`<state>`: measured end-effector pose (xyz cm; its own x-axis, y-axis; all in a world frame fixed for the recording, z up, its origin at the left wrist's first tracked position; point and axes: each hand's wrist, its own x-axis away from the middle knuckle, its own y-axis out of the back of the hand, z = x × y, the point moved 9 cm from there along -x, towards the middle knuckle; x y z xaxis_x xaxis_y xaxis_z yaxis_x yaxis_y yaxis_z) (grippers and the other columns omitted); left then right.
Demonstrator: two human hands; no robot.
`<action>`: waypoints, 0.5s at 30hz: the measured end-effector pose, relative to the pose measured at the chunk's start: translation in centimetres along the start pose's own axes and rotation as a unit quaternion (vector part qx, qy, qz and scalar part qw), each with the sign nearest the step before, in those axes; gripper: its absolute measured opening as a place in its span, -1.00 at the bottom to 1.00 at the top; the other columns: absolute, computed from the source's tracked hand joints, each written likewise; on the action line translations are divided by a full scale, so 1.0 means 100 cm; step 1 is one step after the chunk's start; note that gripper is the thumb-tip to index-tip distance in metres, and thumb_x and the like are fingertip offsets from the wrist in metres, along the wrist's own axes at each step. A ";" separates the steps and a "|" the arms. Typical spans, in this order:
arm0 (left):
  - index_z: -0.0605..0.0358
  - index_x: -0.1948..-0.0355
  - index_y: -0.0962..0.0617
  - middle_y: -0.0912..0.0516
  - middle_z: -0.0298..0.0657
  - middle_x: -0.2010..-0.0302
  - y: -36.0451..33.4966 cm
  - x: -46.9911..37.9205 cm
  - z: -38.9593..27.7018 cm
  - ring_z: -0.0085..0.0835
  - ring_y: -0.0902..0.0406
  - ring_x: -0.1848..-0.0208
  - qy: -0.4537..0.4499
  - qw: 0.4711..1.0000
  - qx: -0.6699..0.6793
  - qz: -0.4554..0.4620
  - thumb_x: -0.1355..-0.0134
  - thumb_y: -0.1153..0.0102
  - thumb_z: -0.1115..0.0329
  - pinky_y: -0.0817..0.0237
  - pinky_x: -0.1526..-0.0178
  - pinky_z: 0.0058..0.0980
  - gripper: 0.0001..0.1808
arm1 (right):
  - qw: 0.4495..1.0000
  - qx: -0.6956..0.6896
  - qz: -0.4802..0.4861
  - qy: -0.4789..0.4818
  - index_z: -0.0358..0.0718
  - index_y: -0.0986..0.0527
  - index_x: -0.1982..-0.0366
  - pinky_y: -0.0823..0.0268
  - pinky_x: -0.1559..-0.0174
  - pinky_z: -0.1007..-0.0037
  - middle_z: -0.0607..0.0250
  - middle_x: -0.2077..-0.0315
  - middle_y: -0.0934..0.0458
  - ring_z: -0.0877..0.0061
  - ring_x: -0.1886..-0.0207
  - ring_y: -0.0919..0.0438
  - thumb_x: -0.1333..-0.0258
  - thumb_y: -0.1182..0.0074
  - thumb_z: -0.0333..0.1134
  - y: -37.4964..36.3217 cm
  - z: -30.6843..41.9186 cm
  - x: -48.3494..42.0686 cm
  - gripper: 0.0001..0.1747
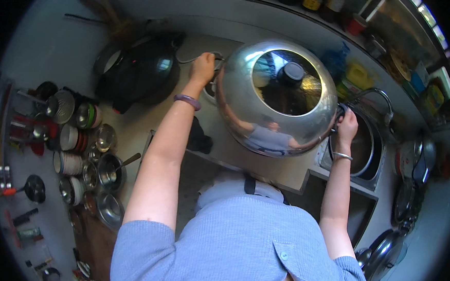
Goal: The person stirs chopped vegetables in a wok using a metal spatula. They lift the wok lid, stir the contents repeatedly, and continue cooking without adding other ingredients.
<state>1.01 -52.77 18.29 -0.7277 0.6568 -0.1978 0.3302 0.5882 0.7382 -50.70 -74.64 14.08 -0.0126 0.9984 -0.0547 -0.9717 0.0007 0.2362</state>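
Observation:
A large, shiny metal pot (pixel 235 116) with a domed lid is before me over the counter. Its lid has a round glass window (pixel 266 87) with a black knob (pixel 293 72) at the centre. My left hand (pixel 204 68) is closed around the handle on the pot's left side. On the other side, my right hand (pixel 347 125) grips the dark right handle (pixel 339 112), close to the sink. Whether the pot's base touches the counter is hidden beneath its body. A white cable (pixel 189 60) runs behind my left hand.
The sink (pixel 379 166) with a metal basin (pixel 358 147) and a curved faucet (pixel 384 96) lies right. A dark glossy rounded vessel (pixel 143 70) stands at the back left. Black cloth (pixel 199 138) lies near the counter's front edge. Stacked bowls (pixel 69 161) and a metal pan (pixel 109 172) are left.

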 end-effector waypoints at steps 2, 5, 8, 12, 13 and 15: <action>0.12 0.12 -0.59 -0.61 0.06 0.13 0.004 0.005 0.002 0.07 -0.51 0.04 0.012 1.000 0.012 -0.003 -0.28 0.16 0.05 -0.33 0.01 -0.07 -0.57 | 1.000 0.025 0.004 0.010 -0.31 -0.54 0.31 -0.12 0.61 0.60 0.47 0.67 -0.39 0.74 0.65 -0.28 -0.32 0.11 -0.17 -0.005 0.007 0.003 -0.65; 0.20 0.16 -0.60 -0.61 0.10 0.16 0.002 0.004 -0.014 0.09 -0.51 0.06 0.015 1.000 0.011 -0.002 -0.30 0.16 0.09 -0.32 0.03 -0.10 -0.57 | 0.999 0.025 0.012 0.023 -0.30 -0.54 0.33 -0.09 0.59 0.61 0.50 0.65 -0.38 0.75 0.63 -0.26 -0.33 0.12 -0.19 0.004 0.005 -0.001 -0.66; 0.13 0.15 -0.61 -0.61 0.06 0.13 -0.004 0.000 -0.008 0.07 -0.51 0.04 0.037 0.999 0.004 0.008 -0.28 0.18 0.08 -0.33 0.00 -0.10 -0.58 | 1.000 -0.006 0.024 -0.001 -0.28 -0.54 0.33 -0.08 0.58 0.64 0.51 0.64 -0.37 0.76 0.62 -0.26 -0.34 0.14 -0.18 0.001 0.007 0.002 -0.66; 0.05 0.13 -0.61 -0.62 0.02 0.11 0.005 0.009 0.002 0.02 -0.53 0.01 0.075 0.997 0.028 0.002 -0.27 0.17 0.06 -0.35 -0.02 -0.11 -0.59 | 0.999 -0.001 0.048 -0.015 -0.24 -0.49 0.36 -0.02 0.62 0.66 0.54 0.67 -0.30 0.78 0.65 -0.20 -0.36 0.19 -0.15 -0.006 0.008 0.001 -0.65; 0.04 0.12 -0.61 -0.62 0.01 0.10 0.008 0.012 -0.004 0.01 -0.53 0.01 0.081 0.996 0.030 0.002 -0.27 0.17 0.06 -0.35 -0.02 -0.11 -0.59 | 0.999 -0.001 0.047 -0.014 -0.24 -0.49 0.37 -0.02 0.62 0.66 0.54 0.67 -0.30 0.78 0.66 -0.19 -0.36 0.18 -0.15 -0.003 0.007 -0.001 -0.64; 0.04 0.11 -0.61 -0.62 0.00 0.10 0.011 0.017 -0.014 -0.01 -0.53 0.01 0.093 0.995 0.035 0.004 -0.28 0.15 0.06 -0.36 -0.02 -0.12 -0.60 | 0.999 -0.009 0.037 -0.022 -0.22 -0.48 0.39 -0.02 0.63 0.67 0.55 0.68 -0.31 0.79 0.67 -0.20 -0.35 0.17 -0.12 0.001 0.005 -0.001 -0.64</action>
<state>-0.70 -51.68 19.71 -0.8214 0.5666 -0.0648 0.3725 0.6191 0.6913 -50.67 -74.76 14.55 -0.0753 0.9971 0.0049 -0.9725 -0.0745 0.2204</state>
